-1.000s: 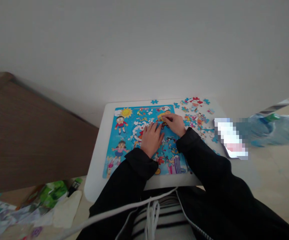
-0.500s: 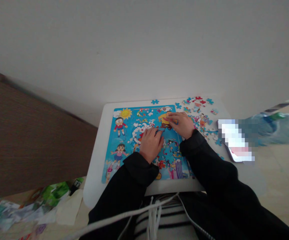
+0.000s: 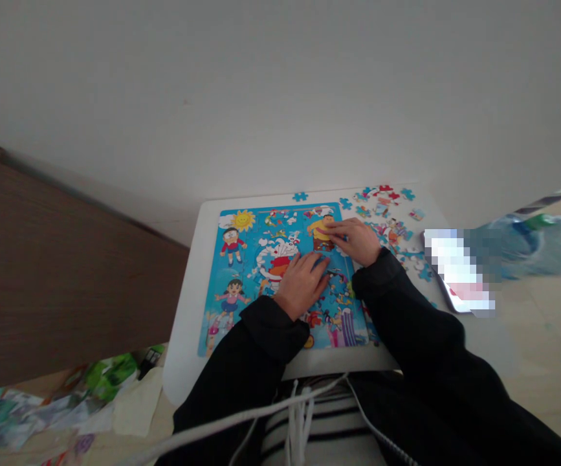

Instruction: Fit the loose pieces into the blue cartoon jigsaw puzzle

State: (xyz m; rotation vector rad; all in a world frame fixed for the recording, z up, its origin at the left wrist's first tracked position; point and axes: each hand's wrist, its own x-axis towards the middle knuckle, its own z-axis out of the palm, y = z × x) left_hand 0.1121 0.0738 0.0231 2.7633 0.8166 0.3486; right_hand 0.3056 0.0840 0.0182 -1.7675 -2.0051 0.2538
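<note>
Laying the left hand (image 3: 304, 285) palm-down across the middle of the puzzle board (image 3: 215, 278), fingers loosely bent; not being able to tell of any piece gripped beneath. Holding the fingers of the right hand (image 3: 358, 241) close together, tips touching the yellow-shirted figure (image 3: 317, 228) near the board's far right corner; not being able to tell of any piece pinched there. Finding the board lying flat on the counter (image 3: 183, 336), nearer its left edge than its right. Seeing loose pieces (image 3: 393, 234) strewn toward the counter's far right corner, a lone blue piece (image 3: 300, 196) at the far edge, and a phone (image 3: 459, 268) by the right edge. Judging the pieces light, thin and stiff, probably card; risking bent tabs under hard pushing, so favouring a fingertip pinch on the broad sides. Expecting smooth faces to be sliding easily. Judging the board light too, best taken level by opposite borders.
</note>
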